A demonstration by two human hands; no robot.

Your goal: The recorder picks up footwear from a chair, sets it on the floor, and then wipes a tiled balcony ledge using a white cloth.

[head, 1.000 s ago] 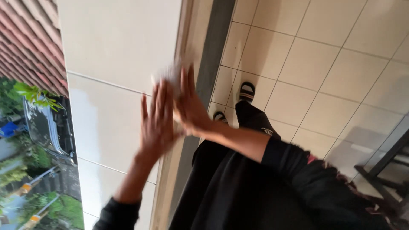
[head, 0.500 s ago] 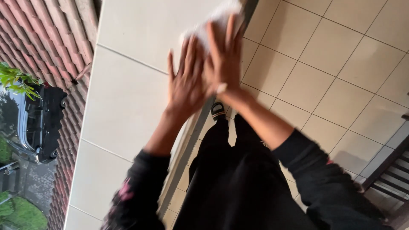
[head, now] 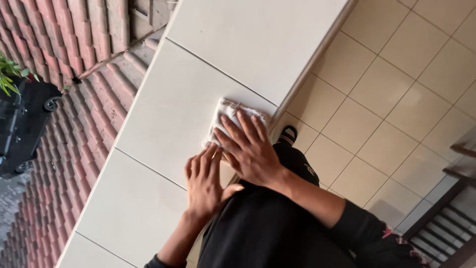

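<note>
The surface is a wide ledge of large pale cream tiles (head: 168,114) with thin dark joints, and it runs diagonally through the view. To its right, lower down, lies a floor of beige square tiles (head: 396,84). To its left there is a roof of red-brown clay tiles (head: 64,144), and beyond it a dark car (head: 22,124) stands beside some green leaves (head: 12,74).

A folded white cloth with worn edges (head: 225,113) lies on the ledge, near the edge that faces the floor. The right hand (head: 250,149) lies flat on it with the fingers spread, pressing and not closing around it. The left hand (head: 206,181) is also flat and open, just beside the cloth; its fingertips reach the cloth's near edge, and it holds nothing.

Most of the cloth is hidden under the right hand. A dark sandal (head: 287,135) shows only partly behind the person's black clothes (head: 267,228). At the right border, dark bars (head: 446,218) are cut off, and I cannot tell what they belong to.
</note>
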